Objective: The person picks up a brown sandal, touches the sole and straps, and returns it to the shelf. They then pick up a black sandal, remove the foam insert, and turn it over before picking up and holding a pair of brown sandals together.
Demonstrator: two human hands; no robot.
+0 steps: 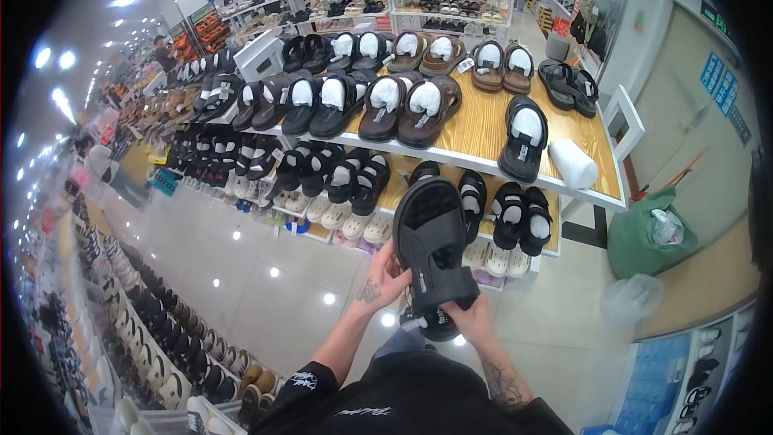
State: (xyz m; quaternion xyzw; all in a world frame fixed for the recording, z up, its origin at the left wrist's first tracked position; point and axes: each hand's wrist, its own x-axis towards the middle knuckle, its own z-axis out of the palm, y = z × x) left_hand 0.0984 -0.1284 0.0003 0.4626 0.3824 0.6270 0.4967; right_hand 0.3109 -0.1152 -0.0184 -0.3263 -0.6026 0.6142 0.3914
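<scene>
A black sandal (435, 250) is held up in front of my body, its toe end pointing away from me. My left hand (385, 280) grips its left edge, thumb on the side. On the right, near the heel strap, my right hand (473, 318) is closed on the same sandal. The strap carries small light lettering, and a small white tag hangs by the heel. Beyond it, a single black sandal stuffed with white paper (524, 141) stands on the wooden shelf top, beside a white paper wad (572, 164).
Rows of sandals stand on the tiered display table (483, 117) ahead. A green bag (644, 234) and a clear plastic bag (633, 300) sit at right. Shoe racks (161, 338) line the lower left. People (165, 54) are in the background.
</scene>
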